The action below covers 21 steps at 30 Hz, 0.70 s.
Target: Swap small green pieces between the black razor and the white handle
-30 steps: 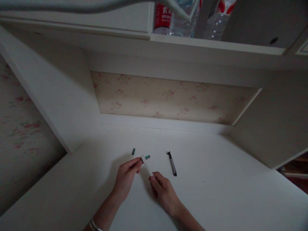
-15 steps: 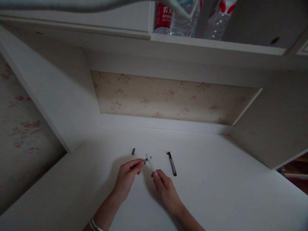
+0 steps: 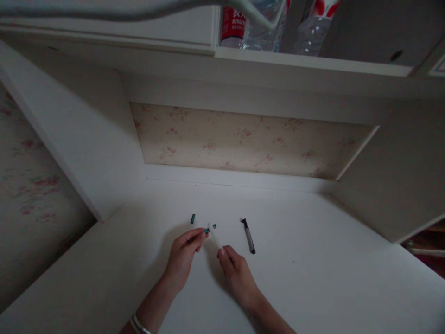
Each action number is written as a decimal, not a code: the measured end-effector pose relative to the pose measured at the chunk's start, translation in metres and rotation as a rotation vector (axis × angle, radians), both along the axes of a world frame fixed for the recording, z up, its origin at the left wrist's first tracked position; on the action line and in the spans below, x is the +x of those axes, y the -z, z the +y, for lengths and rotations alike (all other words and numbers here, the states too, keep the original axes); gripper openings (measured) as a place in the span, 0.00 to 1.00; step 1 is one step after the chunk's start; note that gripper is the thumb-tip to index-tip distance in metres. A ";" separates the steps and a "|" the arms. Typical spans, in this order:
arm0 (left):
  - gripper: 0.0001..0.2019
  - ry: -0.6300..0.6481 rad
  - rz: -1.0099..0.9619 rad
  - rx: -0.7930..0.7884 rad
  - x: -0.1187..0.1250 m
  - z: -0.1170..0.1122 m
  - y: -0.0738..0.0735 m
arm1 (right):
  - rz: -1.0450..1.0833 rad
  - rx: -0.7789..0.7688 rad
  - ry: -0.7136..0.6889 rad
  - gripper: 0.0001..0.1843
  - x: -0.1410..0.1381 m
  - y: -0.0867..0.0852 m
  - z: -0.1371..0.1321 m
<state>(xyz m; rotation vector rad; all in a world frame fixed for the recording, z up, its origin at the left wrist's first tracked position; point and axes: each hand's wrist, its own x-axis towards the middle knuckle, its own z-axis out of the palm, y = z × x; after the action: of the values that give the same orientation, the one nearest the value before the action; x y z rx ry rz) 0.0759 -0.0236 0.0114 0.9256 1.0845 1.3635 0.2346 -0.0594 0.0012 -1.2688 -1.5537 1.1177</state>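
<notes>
Between the thumb and fingers of my left hand [image 3: 187, 250] is a small green-and-black strip, like a razor blade cartridge [image 3: 206, 230]. My right hand [image 3: 238, 273] is closed round the lower end of a slim white handle [image 3: 216, 237], which tilts up to the left. The cartridge meets the handle's upper end, and a short green-and-black end [image 3: 214, 226] shows on the handle's other side. Whether the two green parts are one piece is hidden. A second green-and-black cartridge [image 3: 193, 218] lies beyond my left hand. Right of my hands lies a black-and-grey razor handle [image 3: 248, 236].
The white desk [image 3: 302, 287] has side panels and a low back ledge [image 3: 225, 175]. Above it, a shelf [image 3: 313, 64] holds several plastic bottles [image 3: 233, 28]. A pale cable-like bar [image 3: 139, 10] crosses the top left of view.
The white handle's upper end has shifted slightly left, towards my left hand. More of the green-and-black end now shows on its right side. Both hands keep their hold.
</notes>
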 end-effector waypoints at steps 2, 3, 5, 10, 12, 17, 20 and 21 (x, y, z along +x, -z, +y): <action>0.16 -0.023 -0.022 -0.016 0.000 0.000 0.000 | 0.003 0.001 0.042 0.21 0.001 0.001 0.001; 0.16 -0.028 -0.024 -0.017 0.000 0.000 0.000 | 0.003 0.005 0.034 0.21 0.001 0.002 0.001; 0.16 -0.025 -0.012 -0.008 0.000 0.000 0.001 | 0.004 0.006 -0.022 0.22 0.001 0.002 0.001; 0.17 -0.036 -0.002 -0.021 0.001 0.000 0.003 | 0.038 -0.033 0.026 0.22 0.000 0.003 0.001; 0.17 -0.037 0.020 -0.021 0.001 0.000 0.003 | 0.037 -0.033 0.030 0.22 0.000 0.004 0.001; 0.16 -0.026 0.067 0.010 0.001 0.000 0.003 | 0.027 -0.034 -0.027 0.22 0.001 0.005 0.002; 0.17 -0.036 0.058 -0.008 0.001 0.000 0.002 | 0.057 -0.056 0.044 0.22 0.003 0.006 0.004; 0.17 -0.035 0.062 -0.014 0.001 0.000 0.002 | 0.055 -0.063 0.032 0.22 0.003 0.006 0.004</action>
<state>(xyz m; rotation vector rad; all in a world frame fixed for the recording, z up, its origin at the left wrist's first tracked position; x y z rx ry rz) 0.0770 -0.0234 0.0099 0.9479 1.1602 1.3619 0.2380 -0.0557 -0.0047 -1.2895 -1.4636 1.1791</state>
